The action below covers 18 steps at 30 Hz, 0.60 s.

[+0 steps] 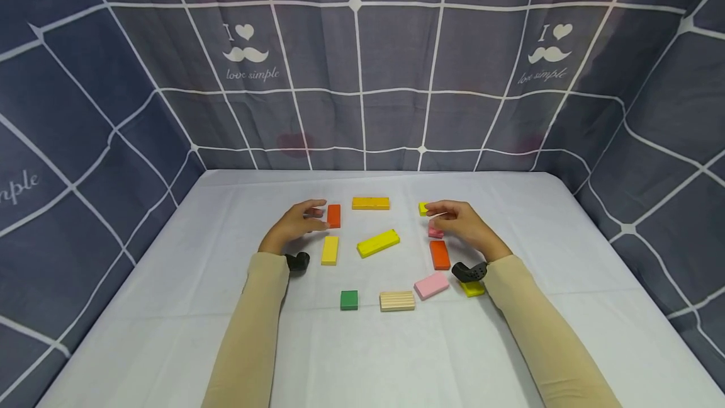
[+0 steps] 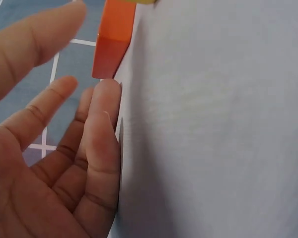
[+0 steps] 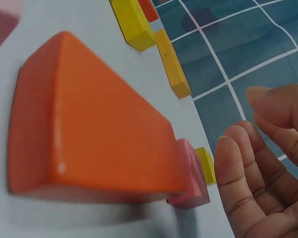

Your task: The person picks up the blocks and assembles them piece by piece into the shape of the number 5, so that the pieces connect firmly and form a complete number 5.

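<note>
- Left hand (image 1: 293,224), wide and empty, is just beside the left orange block (image 1: 335,216) on the bench (image 1: 340,357).
- Right hand (image 1: 471,226), loosely parted, is near the far pink block (image 1: 434,232).
- Light side pinches seem best.

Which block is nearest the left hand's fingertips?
The orange block directly beside the left hand; every other block, including the second orange block, lies farther away.

On my feed, plain beige sleeves (image 1: 249,332) reach the wrists, where I see a rounded black camera (image 1: 469,272) at each cuff, the right one dotted.
</note>
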Available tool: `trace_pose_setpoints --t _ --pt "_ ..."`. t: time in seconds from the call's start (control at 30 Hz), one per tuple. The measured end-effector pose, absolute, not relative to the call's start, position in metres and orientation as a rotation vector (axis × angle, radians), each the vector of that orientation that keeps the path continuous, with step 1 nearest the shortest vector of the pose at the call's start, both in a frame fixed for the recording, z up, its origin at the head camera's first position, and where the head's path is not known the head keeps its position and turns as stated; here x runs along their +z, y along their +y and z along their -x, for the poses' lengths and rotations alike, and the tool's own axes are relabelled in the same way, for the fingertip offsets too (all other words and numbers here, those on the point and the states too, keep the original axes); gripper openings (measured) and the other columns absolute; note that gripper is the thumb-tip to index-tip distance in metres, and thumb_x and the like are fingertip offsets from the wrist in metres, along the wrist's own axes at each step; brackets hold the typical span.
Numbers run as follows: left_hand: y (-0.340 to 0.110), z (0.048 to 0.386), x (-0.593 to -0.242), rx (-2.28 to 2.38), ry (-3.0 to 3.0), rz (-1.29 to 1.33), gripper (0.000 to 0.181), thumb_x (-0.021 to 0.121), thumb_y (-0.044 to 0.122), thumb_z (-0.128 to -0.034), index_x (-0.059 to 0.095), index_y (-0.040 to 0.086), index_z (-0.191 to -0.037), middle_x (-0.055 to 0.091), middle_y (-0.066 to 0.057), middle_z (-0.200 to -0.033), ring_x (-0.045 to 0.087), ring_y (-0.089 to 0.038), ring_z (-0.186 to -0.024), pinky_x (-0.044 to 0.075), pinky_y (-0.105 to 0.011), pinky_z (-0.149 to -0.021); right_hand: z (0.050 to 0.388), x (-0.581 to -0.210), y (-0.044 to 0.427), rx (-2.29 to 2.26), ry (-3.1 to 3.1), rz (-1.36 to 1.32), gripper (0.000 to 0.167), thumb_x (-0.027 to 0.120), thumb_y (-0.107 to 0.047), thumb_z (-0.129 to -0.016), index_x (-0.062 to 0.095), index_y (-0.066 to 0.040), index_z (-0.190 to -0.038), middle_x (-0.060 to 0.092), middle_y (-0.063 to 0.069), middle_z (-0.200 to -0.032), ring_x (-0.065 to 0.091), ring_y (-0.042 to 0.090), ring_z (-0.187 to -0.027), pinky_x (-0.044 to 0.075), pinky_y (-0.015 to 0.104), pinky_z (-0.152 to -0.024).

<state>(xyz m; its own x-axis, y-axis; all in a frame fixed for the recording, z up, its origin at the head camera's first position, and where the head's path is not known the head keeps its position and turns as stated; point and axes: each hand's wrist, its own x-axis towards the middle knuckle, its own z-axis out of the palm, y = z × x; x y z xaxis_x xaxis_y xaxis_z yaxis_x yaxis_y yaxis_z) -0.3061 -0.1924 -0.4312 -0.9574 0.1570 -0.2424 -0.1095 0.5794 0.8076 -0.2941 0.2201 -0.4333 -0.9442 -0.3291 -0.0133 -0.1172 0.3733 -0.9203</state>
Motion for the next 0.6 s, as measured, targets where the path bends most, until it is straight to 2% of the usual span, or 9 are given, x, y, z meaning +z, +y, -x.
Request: trace_pose_setpoints --t 0.2,0.4,0.6 --pt "-0.193 0.308 -0.434 1.298 2.517 -0.039 0.073 0.080 0.022 -0.0982 0.048 0.013 -0.163 0.055 -0.020 -0.155 0.052 -0.037 -0.139 0.042 -0.053 -0.120 0.300 -0.432 0.213 -1.595 2.469 0.403 0.046 0.073 -0.006 -0.101 0.063 0.005 -0.145 0.067 0.028 -0.138 0.067 0.021 -0.109 0.054 0.019 -0.089" --pt "-0.194 0.312 -0.435 1.274 2.504 -0.091 0.079 0.082 0.019 -0.0953 0.046 0.012 -0.165 0.055 -0.022 -0.151 0.056 -0.036 -0.128 0.049 -0.048 -0.111 0.306 -0.429 0.205 -1.575 2.477 0.393 0.045 0.072 -0.007 -0.103 0.063 0.006 -0.145 0.066 0.026 -0.139 0.065 0.029 -0.116 0.053 0.018 -0.091" --pt "-0.192 0.316 -0.433 1.259 2.474 -0.083 0.080 0.083 0.021 -0.0951 0.045 0.014 -0.165 0.053 -0.022 -0.153 0.053 -0.035 -0.129 0.047 -0.047 -0.113 0.311 -0.426 0.198 -1.561 2.472 0.405 0.046 0.071 -0.008 -0.104 0.061 0.007 -0.147 0.065 0.027 -0.142 0.065 0.031 -0.120 0.051 0.019 -0.095"
